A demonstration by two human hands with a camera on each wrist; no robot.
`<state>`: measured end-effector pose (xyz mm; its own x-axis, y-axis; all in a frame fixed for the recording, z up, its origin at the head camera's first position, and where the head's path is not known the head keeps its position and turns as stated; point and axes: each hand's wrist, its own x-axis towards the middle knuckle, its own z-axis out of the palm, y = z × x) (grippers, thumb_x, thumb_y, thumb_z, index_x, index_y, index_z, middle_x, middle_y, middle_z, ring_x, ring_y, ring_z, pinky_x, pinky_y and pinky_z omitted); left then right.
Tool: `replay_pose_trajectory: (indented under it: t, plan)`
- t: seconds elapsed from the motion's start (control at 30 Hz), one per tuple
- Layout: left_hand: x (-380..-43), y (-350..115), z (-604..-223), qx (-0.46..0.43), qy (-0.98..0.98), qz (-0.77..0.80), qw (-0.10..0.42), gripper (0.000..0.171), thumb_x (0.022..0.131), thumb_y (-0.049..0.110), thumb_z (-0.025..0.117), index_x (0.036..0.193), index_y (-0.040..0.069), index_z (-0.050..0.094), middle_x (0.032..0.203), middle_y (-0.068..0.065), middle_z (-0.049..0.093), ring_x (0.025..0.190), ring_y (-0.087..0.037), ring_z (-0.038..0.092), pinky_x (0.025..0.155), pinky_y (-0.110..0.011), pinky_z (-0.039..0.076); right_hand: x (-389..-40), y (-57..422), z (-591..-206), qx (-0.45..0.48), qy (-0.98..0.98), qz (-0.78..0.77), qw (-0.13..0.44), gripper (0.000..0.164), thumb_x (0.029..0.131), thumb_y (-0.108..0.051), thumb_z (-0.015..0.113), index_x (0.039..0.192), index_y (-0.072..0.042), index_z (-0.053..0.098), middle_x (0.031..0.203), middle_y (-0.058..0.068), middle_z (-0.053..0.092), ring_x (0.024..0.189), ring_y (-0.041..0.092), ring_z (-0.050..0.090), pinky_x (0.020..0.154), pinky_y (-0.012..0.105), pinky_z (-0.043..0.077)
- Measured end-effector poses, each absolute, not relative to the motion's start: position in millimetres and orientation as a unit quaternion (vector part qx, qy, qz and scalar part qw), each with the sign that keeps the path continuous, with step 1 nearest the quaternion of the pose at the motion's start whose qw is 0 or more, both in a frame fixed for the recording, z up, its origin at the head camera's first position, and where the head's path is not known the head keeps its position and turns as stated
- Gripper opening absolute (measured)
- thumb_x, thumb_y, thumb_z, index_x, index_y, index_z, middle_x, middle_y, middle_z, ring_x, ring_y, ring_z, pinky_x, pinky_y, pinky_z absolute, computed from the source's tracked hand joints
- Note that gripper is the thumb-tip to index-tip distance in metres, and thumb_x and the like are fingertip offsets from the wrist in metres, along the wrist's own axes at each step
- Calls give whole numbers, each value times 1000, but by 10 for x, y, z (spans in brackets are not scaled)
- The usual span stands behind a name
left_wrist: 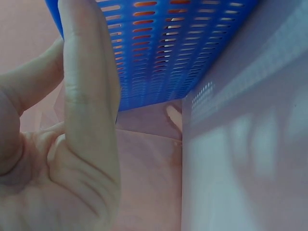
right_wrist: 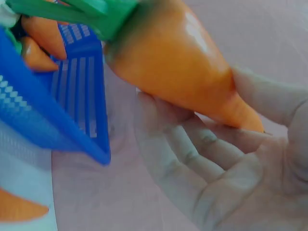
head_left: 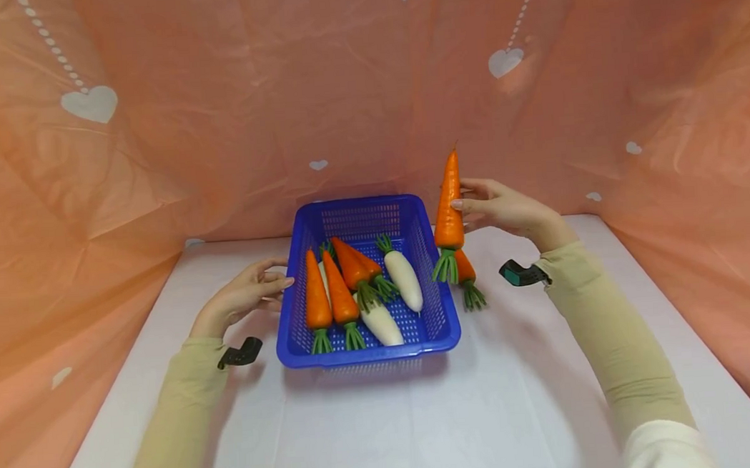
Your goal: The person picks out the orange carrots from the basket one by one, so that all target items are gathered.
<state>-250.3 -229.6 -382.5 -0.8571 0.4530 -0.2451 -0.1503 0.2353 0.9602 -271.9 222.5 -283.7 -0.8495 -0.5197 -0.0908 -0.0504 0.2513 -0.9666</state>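
My right hand [head_left: 499, 208] holds a carrot [head_left: 449, 211] upright beside the right wall of a blue basket [head_left: 360, 205], tip up and green stalks down. In the right wrist view the thumb and fingers [right_wrist: 216, 163] pinch the carrot [right_wrist: 178, 62] over the basket's corner [right_wrist: 77, 101]. A second carrot [head_left: 467, 271] lies on the table just behind the held one, outside the basket. My left hand [head_left: 249, 292] rests with straight fingers [left_wrist: 86, 96] against the basket's left wall [left_wrist: 183, 48]. Inside lie several carrots [head_left: 317, 302] and two white radishes [head_left: 403, 279].
The white table [head_left: 520, 397] is walled on three sides by a peach plastic sheet [head_left: 213, 115] printed with white hearts. Bare table surface runs in front of the basket and to both sides. A small camera unit sits on each wrist [head_left: 522, 274].
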Motion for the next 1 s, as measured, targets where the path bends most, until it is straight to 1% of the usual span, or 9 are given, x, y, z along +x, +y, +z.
replay_pose_trajectory:
  t: [0.17,0.33,0.43,0.67,0.8,1.0]
  plan:
    - [-2507,-2298,-3820,102,748,608,245,60,97,13,58,144,-4,24,103,-15,63,77,-21,66,71,-37,57,-2702,2422,-2862,-152,780,-581,176,63,102,-21,47,152,-2,13,140,24,38,110,28,55,93,44,49]
    - [-2499,-2298,-3812,100,749,608,246,61,97,14,58,144,-4,23,105,-15,63,78,-21,67,72,-38,57,-2688,2585,-2962,-123,790,-575,175,64,102,-24,47,152,-5,13,141,23,36,118,34,47,95,46,46]
    - [-2494,-2293,-3812,98,749,608,247,61,97,14,58,144,-4,23,105,-15,63,78,-21,67,72,-38,57,-2685,2694,-3058,-107,794,-569,183,66,102,-25,47,153,-6,10,142,24,34,120,36,43,96,48,45]
    - [-2488,-2289,-3817,97,747,609,248,60,97,14,58,144,-3,23,105,-15,62,78,-22,67,71,-38,57,-2716,2912,-3292,-80,807,-547,208,70,102,-28,47,153,-6,5,145,28,28,122,41,40,98,50,43]
    - [-2481,-2284,-3808,95,751,605,247,61,97,15,58,144,-3,24,105,-14,62,79,-22,66,72,-39,57,-2735,2971,-3424,-66,810,-537,228,74,101,-29,50,153,-4,2,145,31,26,126,45,37,99,52,41]
    - [-2475,-2273,-3799,93,752,605,246,61,97,15,58,144,-3,24,106,-14,62,80,-22,66,73,-40,57,-2797,3030,-3640,-52,815,-518,253,77,100,-29,52,153,-4,2,145,33,25,127,47,36,100,55,38]
